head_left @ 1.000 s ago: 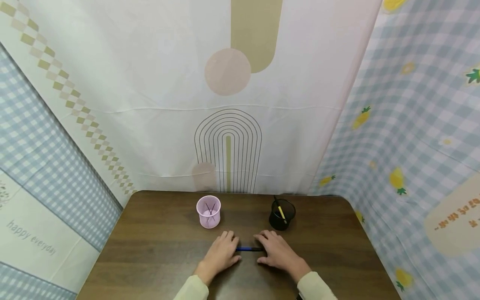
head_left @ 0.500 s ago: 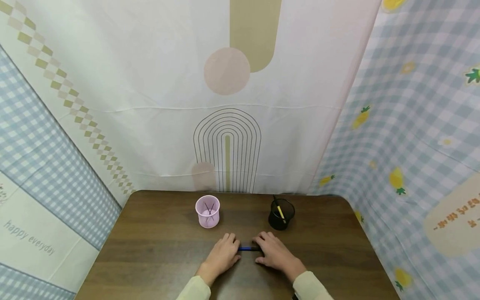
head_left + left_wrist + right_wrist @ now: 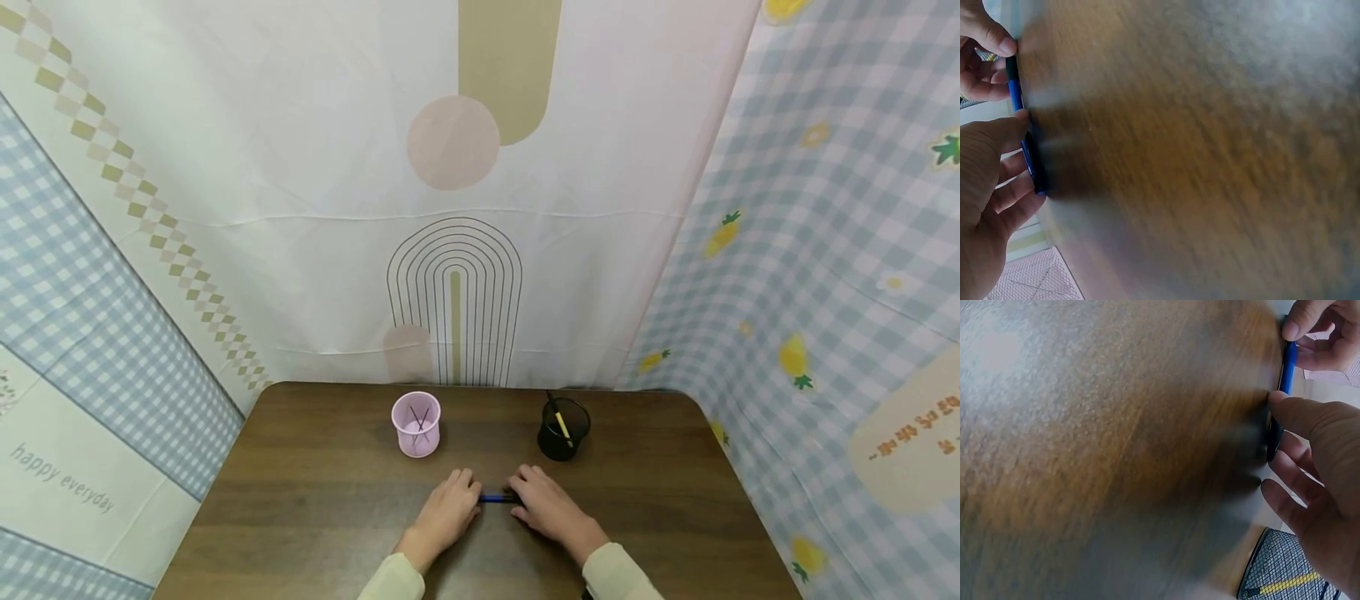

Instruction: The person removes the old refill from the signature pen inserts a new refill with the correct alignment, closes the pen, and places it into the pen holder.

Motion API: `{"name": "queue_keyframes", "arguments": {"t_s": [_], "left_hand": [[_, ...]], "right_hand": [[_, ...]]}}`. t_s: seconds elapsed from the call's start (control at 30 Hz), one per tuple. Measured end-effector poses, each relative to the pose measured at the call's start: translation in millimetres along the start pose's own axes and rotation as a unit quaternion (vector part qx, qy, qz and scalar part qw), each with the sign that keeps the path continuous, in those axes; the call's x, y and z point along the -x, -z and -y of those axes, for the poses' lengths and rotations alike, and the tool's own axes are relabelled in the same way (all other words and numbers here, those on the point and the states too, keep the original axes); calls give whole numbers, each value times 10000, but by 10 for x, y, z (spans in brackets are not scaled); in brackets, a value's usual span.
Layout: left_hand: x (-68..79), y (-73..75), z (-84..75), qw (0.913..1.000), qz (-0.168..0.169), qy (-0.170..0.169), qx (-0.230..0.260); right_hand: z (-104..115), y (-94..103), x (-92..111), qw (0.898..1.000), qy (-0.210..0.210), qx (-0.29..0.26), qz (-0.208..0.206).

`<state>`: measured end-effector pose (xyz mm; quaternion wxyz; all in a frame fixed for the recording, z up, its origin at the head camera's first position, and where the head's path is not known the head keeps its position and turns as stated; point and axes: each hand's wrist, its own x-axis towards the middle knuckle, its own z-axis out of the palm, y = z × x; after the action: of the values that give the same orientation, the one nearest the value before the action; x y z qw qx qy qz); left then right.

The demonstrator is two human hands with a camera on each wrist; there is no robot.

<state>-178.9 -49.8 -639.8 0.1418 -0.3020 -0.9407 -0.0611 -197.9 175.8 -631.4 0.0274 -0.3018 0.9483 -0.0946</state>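
A slim blue-and-black pen lies crosswise between the two hands, close over the tabletop. My left hand pinches its left part; in the left wrist view the thumb is on one side of the pen and the fingers on the other. At the black end, my right hand pinches it between thumb and fingers, as the right wrist view shows. There one finger stays off the pen. The two hands are a short gap apart, with the blue middle of the pen showing between them.
A pink mesh pen cup with crossing dark lines stands beyond the left hand. Beyond the right hand is a black mesh pen cup with a yellow-and-black pen leaning in it. Patterned cloths hang behind the wooden table and at both sides.
The hands have come slightly closer together, so less of the pen shows between them. The thumbs have drawn in toward the pen. Both cups stay put.
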Motion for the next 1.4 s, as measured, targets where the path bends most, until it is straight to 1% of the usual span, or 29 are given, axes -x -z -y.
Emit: {"name": "queue_keyframes", "arguments": {"t_s": [0.17,0.3,0.43,0.53,0.77,0.97,1.2,1.4], "left_hand": [[-5,4,-18,9999,-125,-9,10],[-7,5,-25,9997,-239,-26,-35],[-2,-10,-29,9996,-289,-31,-33],[2,-27,-30,9995,-316,-19,-11],[-8,-34,-35,9992,-396,-20,-88],[-30,-3,-37,9990,-400,-45,-172],[-56,44,-43,9978,-583,-113,-295],[-87,121,-42,9966,-729,-171,-340]], "right_hand": [[2,-13,-8,9997,148,93,-158],[19,-10,-12,9993,249,63,-271],[41,0,-25,9997,190,-18,-121],[51,-10,-34,9999,133,37,-11],[47,-24,-33,9992,319,138,-177],[40,-11,-23,9989,366,97,-267],[29,48,-18,9981,429,79,-435],[27,134,-13,9966,506,166,-631]]}}
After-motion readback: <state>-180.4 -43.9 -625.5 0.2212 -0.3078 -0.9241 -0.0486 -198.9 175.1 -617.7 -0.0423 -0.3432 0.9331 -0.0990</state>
